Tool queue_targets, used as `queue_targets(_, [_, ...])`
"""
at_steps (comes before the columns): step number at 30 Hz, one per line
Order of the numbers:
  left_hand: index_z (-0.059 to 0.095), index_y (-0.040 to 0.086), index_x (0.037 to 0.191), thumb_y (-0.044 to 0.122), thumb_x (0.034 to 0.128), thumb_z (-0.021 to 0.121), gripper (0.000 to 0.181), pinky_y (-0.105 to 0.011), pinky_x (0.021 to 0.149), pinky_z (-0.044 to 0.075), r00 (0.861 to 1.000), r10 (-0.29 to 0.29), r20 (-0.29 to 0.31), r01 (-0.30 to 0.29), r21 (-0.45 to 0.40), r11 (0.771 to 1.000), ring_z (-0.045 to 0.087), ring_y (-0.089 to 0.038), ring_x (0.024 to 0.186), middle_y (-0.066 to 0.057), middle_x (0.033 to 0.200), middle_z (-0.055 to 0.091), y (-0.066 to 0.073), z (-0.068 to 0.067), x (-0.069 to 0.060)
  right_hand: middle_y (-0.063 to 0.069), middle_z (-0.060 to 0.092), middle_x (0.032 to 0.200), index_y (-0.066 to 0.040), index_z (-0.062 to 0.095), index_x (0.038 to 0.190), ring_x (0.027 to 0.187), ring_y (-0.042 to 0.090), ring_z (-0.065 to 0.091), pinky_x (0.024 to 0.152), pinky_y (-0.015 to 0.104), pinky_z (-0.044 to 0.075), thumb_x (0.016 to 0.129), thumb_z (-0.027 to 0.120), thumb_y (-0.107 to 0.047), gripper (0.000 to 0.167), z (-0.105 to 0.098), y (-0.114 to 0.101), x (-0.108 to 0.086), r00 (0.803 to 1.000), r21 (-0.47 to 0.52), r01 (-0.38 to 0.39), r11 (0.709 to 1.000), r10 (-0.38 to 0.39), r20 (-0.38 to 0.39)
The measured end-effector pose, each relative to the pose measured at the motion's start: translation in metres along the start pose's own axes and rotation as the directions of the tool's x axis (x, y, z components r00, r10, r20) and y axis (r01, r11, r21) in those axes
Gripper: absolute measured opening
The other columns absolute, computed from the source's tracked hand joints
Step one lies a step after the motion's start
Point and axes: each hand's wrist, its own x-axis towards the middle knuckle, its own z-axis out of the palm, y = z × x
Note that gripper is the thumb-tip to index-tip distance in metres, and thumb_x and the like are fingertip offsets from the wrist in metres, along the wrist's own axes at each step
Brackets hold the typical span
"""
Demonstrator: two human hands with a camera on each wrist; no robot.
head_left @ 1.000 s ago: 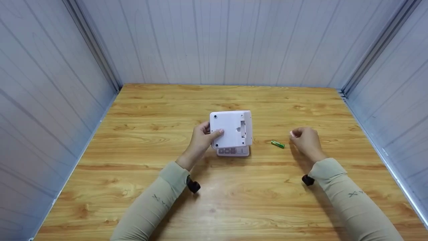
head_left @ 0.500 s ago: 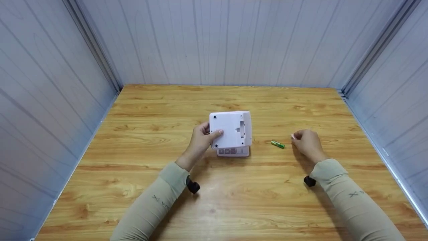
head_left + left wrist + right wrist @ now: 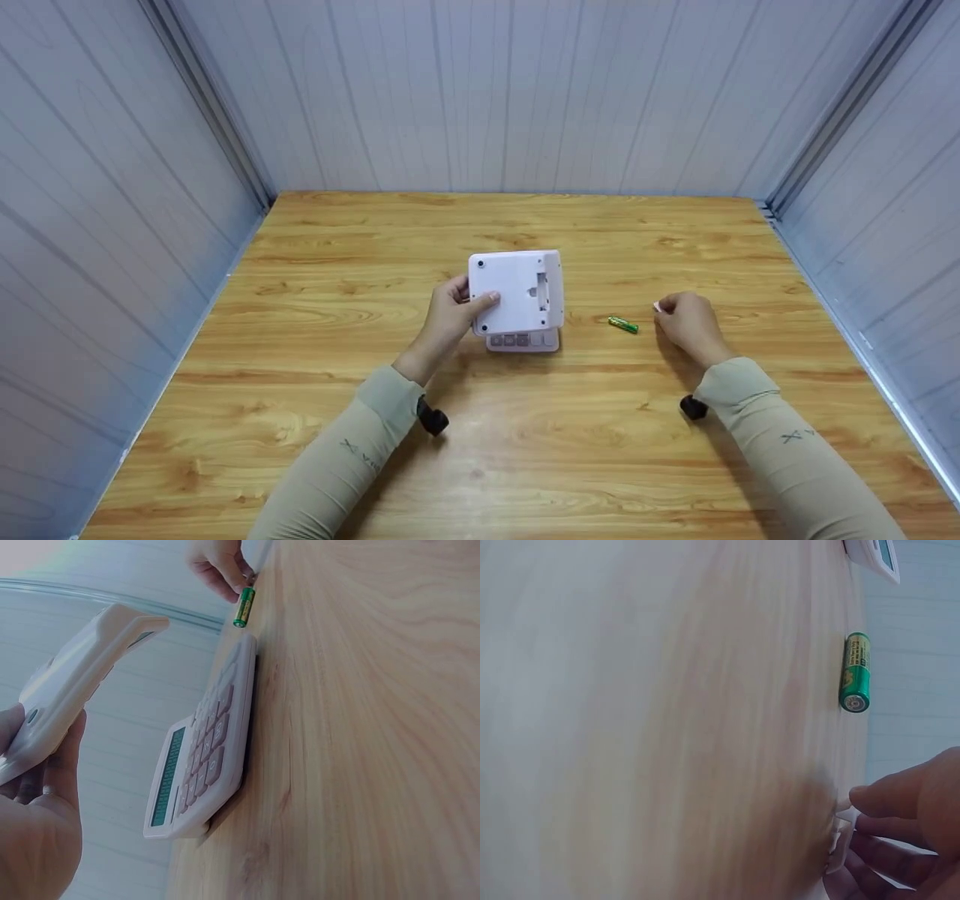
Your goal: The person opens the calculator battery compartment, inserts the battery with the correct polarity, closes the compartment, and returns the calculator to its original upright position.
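My left hand [image 3: 448, 311] grips a pale calculator [image 3: 514, 289] by its edge, thumb on its back. The back faces up, and the battery compartment [image 3: 543, 291] at its right end has no cover on it. A second pale calculator [image 3: 206, 742] lies face up on the table beneath, partly hidden in the head view. Far to the right, my right hand [image 3: 688, 319] pinches a small pale battery cover [image 3: 840, 844] at the table surface. Between the hands lies a green AA-size battery [image 3: 622, 324], apart from the right fingertips.
The wood-grain table [image 3: 525, 450] carries these things. Pale panel walls [image 3: 480, 97] stand at its back and on both sides.
My right hand has moved slightly towards me and down with the battery cover. The held calculator has shifted very little; the battery stays in place.
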Motion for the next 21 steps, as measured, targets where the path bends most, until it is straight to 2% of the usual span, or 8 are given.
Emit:
queue_targets(8, [0.066, -0.003, 0.142, 0.001, 0.0993, 0.075, 0.044, -0.035, 0.089, 0.067, 1.0, -0.006, -0.009, 0.006, -0.006, 1.0, 0.077, -0.019, 0.101, -0.021, 0.121, 0.077, 0.0, 0.0, -0.001, 0.034, 0.075, 0.121, 0.015, 0.074, 0.122, 0.114, 0.05, 0.071, 0.097, 0.061, 0.06, 0.105, 0.061, -0.009, 0.032, 0.0, 0.002, 0.002, 1.0, -0.013, 0.014, 1.0, -0.014, -0.003])
queue_targets(15, [0.065, -0.002, 0.142, 0.001, 0.0998, 0.074, 0.044, -0.036, 0.091, 0.067, 1.0, 0.001, -0.012, -0.001, 0.003, 1.0, 0.077, -0.021, 0.103, -0.022, 0.123, 0.077, 0.001, -0.001, -0.002, 0.037, 0.067, 0.136, 0.015, 0.065, 0.138, 0.124, 0.05, 0.067, 0.103, 0.061, 0.058, 0.107, 0.06, -0.015, 0.043, -0.005, -0.003, -0.001, 1.0, 0.044, -0.015, 0.999, 0.013, 0.026])
queue_targets(21, [0.065, -0.002, 0.143, 0.002, 0.1005, 0.074, 0.043, -0.036, 0.091, 0.067, 1.0, 0.012, -0.008, -0.012, 0.011, 1.0, 0.078, -0.022, 0.105, -0.023, 0.125, 0.077, -0.001, -0.003, -0.001, 0.037, 0.068, 0.133, 0.013, 0.064, 0.14, 0.115, 0.045, 0.068, 0.098, 0.059, 0.058, 0.104, 0.064, -0.014, 0.045, -0.005, -0.014, -0.003, 0.999, 0.057, 0.047, 0.997, -0.047, 0.004])
